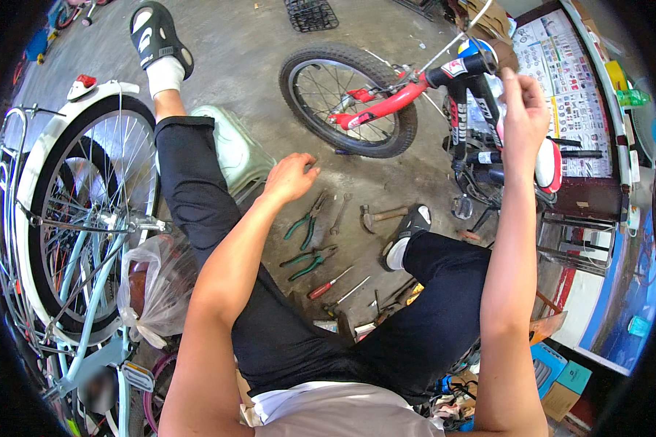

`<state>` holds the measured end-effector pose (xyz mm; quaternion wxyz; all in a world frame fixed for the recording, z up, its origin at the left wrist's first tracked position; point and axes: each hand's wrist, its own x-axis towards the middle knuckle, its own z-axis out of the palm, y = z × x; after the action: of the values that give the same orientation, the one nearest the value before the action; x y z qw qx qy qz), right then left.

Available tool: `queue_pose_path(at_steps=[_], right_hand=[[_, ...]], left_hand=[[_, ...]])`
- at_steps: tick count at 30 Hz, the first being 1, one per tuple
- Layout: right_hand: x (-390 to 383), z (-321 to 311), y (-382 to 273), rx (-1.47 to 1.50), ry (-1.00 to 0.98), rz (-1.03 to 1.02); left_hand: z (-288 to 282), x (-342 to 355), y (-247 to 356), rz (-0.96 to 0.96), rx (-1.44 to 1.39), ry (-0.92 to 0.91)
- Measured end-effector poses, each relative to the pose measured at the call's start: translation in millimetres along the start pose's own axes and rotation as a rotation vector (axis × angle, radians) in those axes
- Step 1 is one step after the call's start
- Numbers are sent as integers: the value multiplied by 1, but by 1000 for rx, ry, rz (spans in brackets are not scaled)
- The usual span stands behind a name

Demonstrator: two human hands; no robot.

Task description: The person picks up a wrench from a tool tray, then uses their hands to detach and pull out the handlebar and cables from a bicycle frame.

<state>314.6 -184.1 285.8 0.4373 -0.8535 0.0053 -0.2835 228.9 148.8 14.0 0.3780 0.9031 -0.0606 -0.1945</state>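
My right hand (pixel 526 109) is raised at the front end of a small bicycle (pixel 379 113) with a red fork and black frame. Its fingers are bent together by a brownish rounded part (pixel 507 57) near the handlebar, and what they pinch is too small to tell. My left hand (pixel 291 177) hovers over the floor beside a pale green plastic stool (pixel 226 146), fingers apart and holding nothing. The bicycle's front wheel (pixel 348 98) lies ahead of it, tilted. Below that hand are two green-handled pliers (pixel 307 218), a wrench (pixel 340 213) and a hammer (pixel 383 215).
Screwdrivers (pixel 329 282) and other loose tools lie between my legs. A white-fendered bicycle wheel (pixel 87 211) and a clear plastic bag (pixel 157 284) crowd the left side. At right stands a cabinet with a printed sheet (pixel 561 87). A black wire basket (pixel 311 14) lies at the far edge.
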Motion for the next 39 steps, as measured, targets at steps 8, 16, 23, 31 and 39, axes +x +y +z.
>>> queue_pose_path(at_steps=[8,16,23,31,39], right_hand=[[-84,26,101,-689,-814,1],[-79,65,151,-448,-773,267],[-97,83,133,-684,-667,171],[-105,110,125,-813,-489,203],[-76,109,109,-717,-687,233]], left_hand=[[7,-4,10,76,88,-120],[4,-7,12,31,115,-197],[3,-8,12,64,92,-194],[1,-13,19,82,102,-217],[0,-9,18,56,104,-225]])
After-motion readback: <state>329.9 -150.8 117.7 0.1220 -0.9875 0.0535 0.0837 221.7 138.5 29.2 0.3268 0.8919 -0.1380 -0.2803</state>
